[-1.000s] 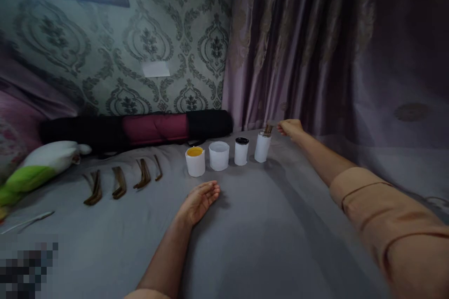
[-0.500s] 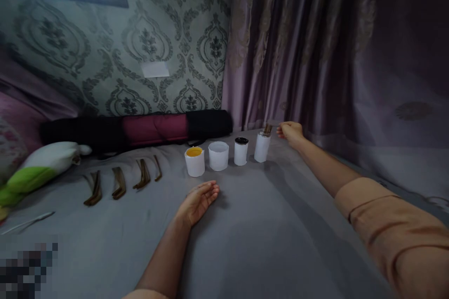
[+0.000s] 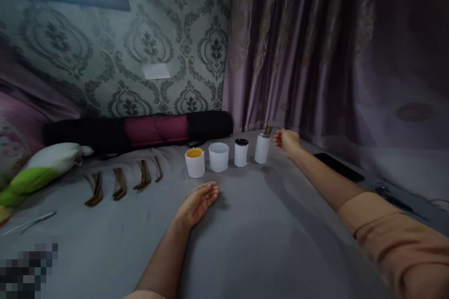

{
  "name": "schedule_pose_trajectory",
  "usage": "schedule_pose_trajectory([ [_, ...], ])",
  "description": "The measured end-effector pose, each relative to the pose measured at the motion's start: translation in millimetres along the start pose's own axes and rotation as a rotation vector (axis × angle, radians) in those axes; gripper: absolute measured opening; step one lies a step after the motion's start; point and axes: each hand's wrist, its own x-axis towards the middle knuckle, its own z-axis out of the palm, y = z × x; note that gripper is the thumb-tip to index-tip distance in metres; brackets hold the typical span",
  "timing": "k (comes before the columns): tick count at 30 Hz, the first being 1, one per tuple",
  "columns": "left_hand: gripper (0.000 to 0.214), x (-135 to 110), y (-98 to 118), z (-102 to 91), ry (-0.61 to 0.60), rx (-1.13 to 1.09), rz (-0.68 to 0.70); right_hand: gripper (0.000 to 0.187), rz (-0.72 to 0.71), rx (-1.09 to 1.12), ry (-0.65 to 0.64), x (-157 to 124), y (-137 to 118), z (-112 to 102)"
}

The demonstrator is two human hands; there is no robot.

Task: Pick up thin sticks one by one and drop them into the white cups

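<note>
My left hand (image 3: 199, 203) rests on the grey sheet, palm turned sideways, its fingers loosely bent and holding nothing. Just right of a tall white can (image 3: 261, 150) is my right hand (image 3: 288, 141), its fingers slightly curled and apart, with nothing visible in them. Thin brown strips (image 3: 268, 130) stand up out of that can. To its left are a white can with a dark inside (image 3: 241, 155), a wider white tub (image 3: 219, 159) and a white tub with a yellow inside (image 3: 195, 164). Small bunches of bent brown strips (image 3: 119, 184) lie further left.
A black and maroon rolled bag (image 3: 156, 130) lies along the wall. At left are a white and green plush toy (image 3: 42, 166) and a thin pale stick-like item (image 3: 33, 222). A flat black object (image 3: 339, 167) and dark scissors-like items (image 3: 389, 194) lie beyond my right arm.
My right hand has lowered slightly and its pinch beside the tall can has loosened. The black items past my right arm have come into view. My left hand has stayed still.
</note>
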Motion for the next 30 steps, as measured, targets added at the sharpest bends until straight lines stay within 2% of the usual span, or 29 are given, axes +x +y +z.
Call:
schedule_pose_trajectory([
  [11,0.007,-1,1,2.5,-0.004,-0.003,-0.004,0.013,0.048,0.077,-0.121,-45,32,13],
  [20,0.009,1,0,-0.1,-0.003,-0.005,0.005,0.018,0.135,0.088,-0.226,-80,73,45],
  [30,0.013,-2,-1,2.2,-0.066,0.027,0.03,0.019,0.068,0.056,-0.382,-108,98,73],
])
